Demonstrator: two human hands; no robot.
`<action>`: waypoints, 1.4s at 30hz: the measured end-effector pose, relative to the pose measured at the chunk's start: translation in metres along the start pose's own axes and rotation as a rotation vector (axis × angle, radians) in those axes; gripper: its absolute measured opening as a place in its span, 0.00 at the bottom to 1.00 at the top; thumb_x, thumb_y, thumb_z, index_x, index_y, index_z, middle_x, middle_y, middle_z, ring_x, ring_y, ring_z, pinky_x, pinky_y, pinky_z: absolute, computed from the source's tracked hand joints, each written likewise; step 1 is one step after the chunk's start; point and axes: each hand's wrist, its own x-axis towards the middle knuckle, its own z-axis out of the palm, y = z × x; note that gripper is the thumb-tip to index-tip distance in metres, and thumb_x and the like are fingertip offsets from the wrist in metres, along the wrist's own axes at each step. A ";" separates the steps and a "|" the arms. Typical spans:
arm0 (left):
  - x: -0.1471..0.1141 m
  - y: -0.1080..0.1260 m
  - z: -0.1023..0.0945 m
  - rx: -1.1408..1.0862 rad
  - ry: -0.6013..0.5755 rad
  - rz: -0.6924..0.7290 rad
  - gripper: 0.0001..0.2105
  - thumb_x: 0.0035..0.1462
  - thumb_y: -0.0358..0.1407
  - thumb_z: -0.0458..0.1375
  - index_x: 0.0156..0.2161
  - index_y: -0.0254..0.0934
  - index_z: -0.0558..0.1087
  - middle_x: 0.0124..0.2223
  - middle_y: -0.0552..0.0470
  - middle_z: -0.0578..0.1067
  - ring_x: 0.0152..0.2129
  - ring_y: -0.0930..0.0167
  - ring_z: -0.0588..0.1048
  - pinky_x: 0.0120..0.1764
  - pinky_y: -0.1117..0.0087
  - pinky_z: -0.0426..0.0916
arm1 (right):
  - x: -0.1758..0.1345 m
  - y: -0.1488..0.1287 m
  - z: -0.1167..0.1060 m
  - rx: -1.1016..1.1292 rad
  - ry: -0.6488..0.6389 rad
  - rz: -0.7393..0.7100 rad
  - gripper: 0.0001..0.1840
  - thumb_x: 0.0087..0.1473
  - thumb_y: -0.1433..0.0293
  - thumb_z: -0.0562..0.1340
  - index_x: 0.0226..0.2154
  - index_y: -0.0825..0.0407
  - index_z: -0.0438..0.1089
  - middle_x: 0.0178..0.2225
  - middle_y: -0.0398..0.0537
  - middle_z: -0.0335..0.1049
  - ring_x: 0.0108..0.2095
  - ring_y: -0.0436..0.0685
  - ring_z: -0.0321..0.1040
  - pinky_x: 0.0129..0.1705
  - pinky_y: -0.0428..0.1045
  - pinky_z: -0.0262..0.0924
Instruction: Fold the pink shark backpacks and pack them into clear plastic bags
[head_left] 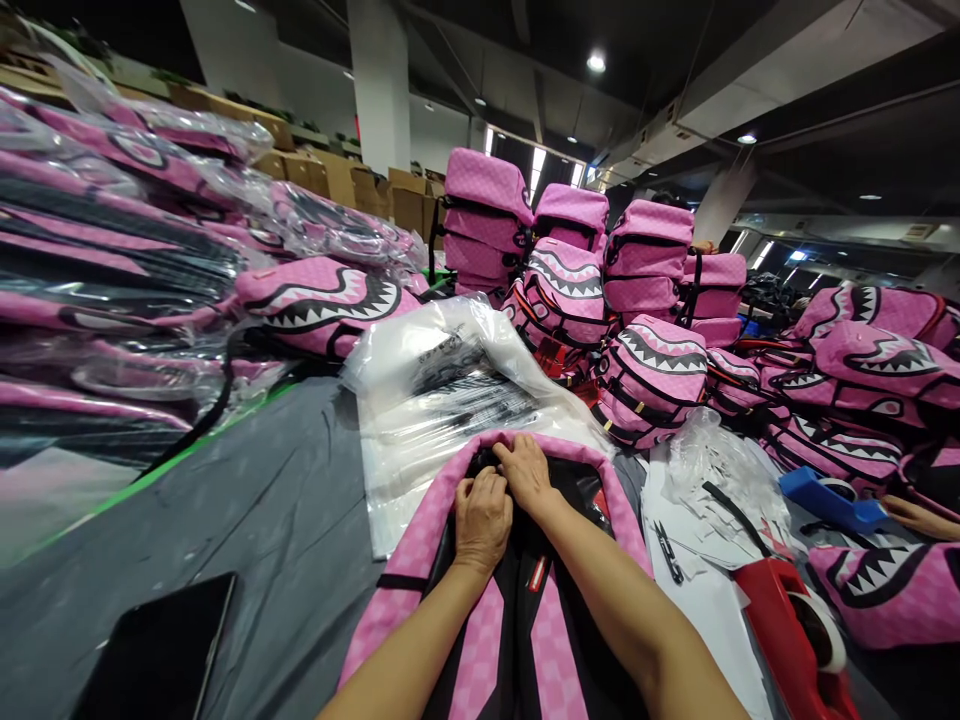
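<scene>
Our left hand (482, 520) and right hand (525, 472) work at the top of the pink backpack (553, 645) before us; each grip curls inward, how tightly we cannot tell. The next move likely calls for fine fingerwork.

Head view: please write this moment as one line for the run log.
Left hand: at top of pink backpack; right hand: same, close by; grip: unclear; left side: black phone; right side: red tape dispenser
</scene>
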 end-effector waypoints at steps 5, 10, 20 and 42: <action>0.000 -0.001 0.002 0.021 -0.007 -0.009 0.16 0.59 0.23 0.48 0.42 0.35 0.77 0.43 0.40 0.81 0.53 0.57 0.76 0.53 0.54 0.64 | -0.003 -0.003 0.000 0.026 0.007 -0.062 0.12 0.68 0.74 0.56 0.48 0.49 0.73 0.46 0.53 0.73 0.50 0.60 0.67 0.50 0.53 0.64; -0.003 0.002 0.002 0.028 -0.037 0.014 0.16 0.61 0.24 0.47 0.41 0.34 0.77 0.45 0.40 0.81 0.54 0.58 0.74 0.55 0.53 0.64 | 0.001 0.002 0.010 0.063 0.017 -0.001 0.14 0.66 0.74 0.57 0.51 0.51 0.72 0.47 0.56 0.74 0.50 0.62 0.68 0.51 0.55 0.64; 0.018 0.007 0.001 0.039 -0.220 0.105 0.16 0.62 0.28 0.48 0.46 0.35 0.78 0.43 0.40 0.78 0.42 0.57 0.74 0.51 0.56 0.68 | 0.009 0.008 -0.020 0.208 -0.084 0.042 0.17 0.63 0.76 0.60 0.51 0.48 0.75 0.51 0.48 0.77 0.52 0.56 0.71 0.51 0.48 0.65; -0.097 0.055 -0.142 -0.604 -0.841 1.085 0.13 0.68 0.40 0.49 0.32 0.42 0.68 0.31 0.51 0.73 0.29 0.65 0.67 0.36 0.62 0.64 | -0.157 -0.014 0.007 0.139 -0.139 -0.236 0.13 0.69 0.66 0.55 0.43 0.52 0.74 0.39 0.48 0.78 0.40 0.56 0.72 0.45 0.51 0.58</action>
